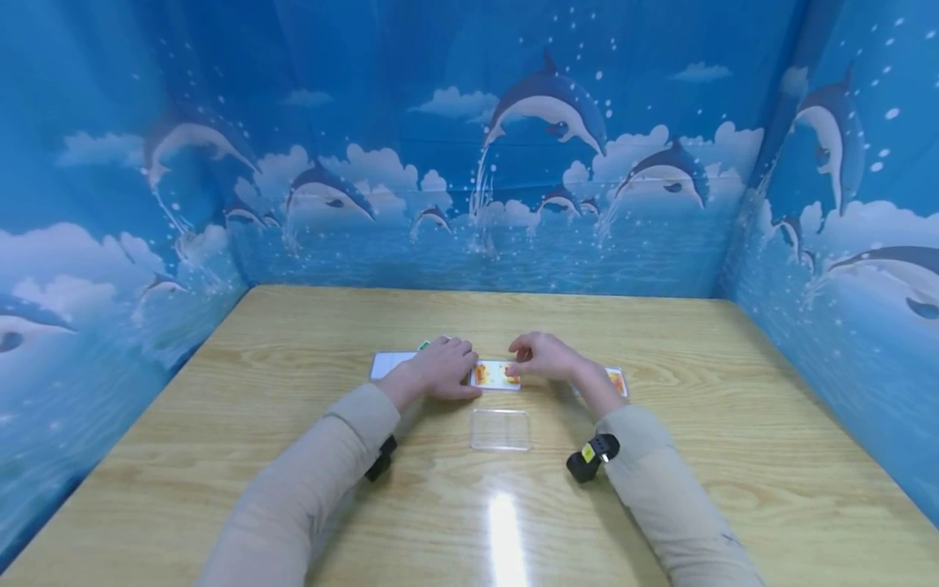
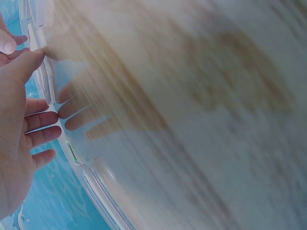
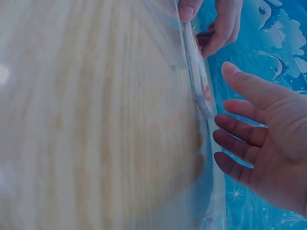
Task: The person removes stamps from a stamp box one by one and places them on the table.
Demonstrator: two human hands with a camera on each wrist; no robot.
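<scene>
A flat white-edged picture card [image 1: 493,375] with orange and yellow print lies on the table between the two hands. My left hand [image 1: 443,368] holds it at its left end, thumb at the near side and fingers at the far side. In the right wrist view the card [image 3: 202,79] shows edge-on, the left fingers round its end. My right hand [image 1: 548,356] hovers at the card's right end, overlapping it in the head view. Seen from its wrist, that right hand [image 3: 276,122] has its fingers spread and apart from the card, holding nothing.
On the near side of the card sits a clear plastic case [image 1: 500,430]. A white flat piece [image 1: 389,364] lies left, partly behind the left hand, with a small green item [image 1: 424,346] behind it. Another picture card [image 1: 618,381] is partly hidden by the right wrist. Dolphin-print curtains surround the wooden table [image 1: 352,522].
</scene>
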